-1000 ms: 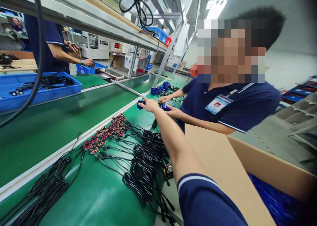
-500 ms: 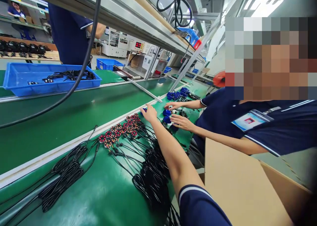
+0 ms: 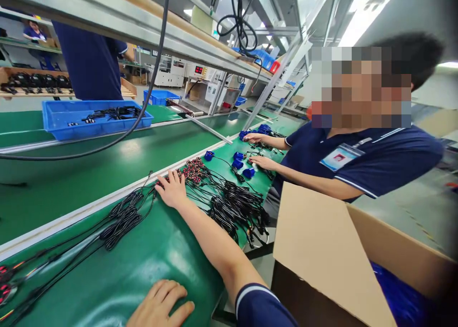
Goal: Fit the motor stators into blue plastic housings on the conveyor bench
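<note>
My right hand reaches across the green work surface, fingers spread over the near end of a cluster of small motors with red and copper windings; its fingertips partly hide some of them. Black cables run from the motors into a thick heap on the right. Low in the view, my left hand rests on the green mat, open and holding nothing visible. A bundle of coiled black cables lies to the left of my right hand. Beyond the cluster sits a blue-covered motor.
A co-worker's hands are among more blue-covered parts at right. An open cardboard box with blue material inside stands at my right. A blue bin holds cables across the belt. A black cable hangs in front.
My right hand has left the blue-covered motor and come back left to the motor cluster's near end. My left hand has entered at the bottom. The view has shifted; the co-worker's hands moved.
</note>
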The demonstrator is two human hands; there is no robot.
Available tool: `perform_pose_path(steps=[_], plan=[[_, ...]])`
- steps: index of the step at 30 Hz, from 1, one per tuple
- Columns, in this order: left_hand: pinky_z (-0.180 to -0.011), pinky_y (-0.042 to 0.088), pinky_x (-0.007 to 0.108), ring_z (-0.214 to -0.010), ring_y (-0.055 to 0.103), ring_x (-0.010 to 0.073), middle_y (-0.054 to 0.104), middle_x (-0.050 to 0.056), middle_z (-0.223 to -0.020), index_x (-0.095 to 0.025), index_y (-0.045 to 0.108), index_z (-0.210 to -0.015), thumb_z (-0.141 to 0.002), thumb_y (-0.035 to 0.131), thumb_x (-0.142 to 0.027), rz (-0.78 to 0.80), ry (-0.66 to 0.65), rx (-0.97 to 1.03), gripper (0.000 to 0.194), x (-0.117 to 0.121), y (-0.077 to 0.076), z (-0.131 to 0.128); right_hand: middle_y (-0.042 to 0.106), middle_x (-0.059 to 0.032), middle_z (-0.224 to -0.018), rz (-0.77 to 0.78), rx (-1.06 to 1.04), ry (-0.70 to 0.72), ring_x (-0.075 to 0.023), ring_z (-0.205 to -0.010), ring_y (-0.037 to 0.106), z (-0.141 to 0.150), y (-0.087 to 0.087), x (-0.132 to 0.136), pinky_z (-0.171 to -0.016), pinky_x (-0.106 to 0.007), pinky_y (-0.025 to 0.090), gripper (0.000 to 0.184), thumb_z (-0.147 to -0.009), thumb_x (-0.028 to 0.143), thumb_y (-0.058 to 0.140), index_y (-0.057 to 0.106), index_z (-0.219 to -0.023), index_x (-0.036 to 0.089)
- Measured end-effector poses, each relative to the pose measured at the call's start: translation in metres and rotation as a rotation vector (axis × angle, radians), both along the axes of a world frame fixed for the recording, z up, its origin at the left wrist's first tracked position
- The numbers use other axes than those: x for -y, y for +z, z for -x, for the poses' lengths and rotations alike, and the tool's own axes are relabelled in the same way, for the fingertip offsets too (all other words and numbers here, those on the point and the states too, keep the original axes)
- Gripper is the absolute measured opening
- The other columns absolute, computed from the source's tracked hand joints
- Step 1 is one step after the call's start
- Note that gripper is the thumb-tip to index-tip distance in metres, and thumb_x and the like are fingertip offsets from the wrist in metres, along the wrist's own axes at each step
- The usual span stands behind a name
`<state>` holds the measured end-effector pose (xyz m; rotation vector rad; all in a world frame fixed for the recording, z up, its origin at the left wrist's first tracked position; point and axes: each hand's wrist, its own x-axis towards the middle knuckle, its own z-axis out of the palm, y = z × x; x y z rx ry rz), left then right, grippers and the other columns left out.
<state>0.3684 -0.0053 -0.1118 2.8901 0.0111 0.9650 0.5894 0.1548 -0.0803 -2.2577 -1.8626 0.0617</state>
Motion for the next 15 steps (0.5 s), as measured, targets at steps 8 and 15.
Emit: perform_pose_path(steps=[8, 15], plan=[[-0.097, 0.049, 0.028, -0.107, 0.060, 0.0167, 0.065, 0.003, -0.117, -0.025, 0.062, -0.126, -0.106, 0.045, -0.036, -0.024, -0.021, -0.060, 0.029, -0.003, -0.006, 0.007, 0.027, -0.0131, -0.165, -0.036, 0.002, -0.141, -0.0345, -0.154, 0.020, -0.033, 0.002, -0.025, -0.121, -0.061, 0.015, 0.055, -0.106, 0.059, 0.035, 0.044, -0.154, 0.034], [-0.097, 0.050, 0.023, -0.109, 0.064, 0.0115, 0.071, -0.006, -0.118, -0.033, 0.068, -0.120, -0.108, 0.042, -0.037, -0.165, -0.012, 0.150, 0.029, -0.011, -0.030, 0.004, 0.053, -0.0112, -0.145, -0.175, 0.104, -0.259, -0.0279, -0.135, 0.049, -0.078, 0.026, -0.027, -0.116, -0.054, 0.035, 0.044, -0.104, 0.045, 0.053, 0.055, -0.141, 0.020]])
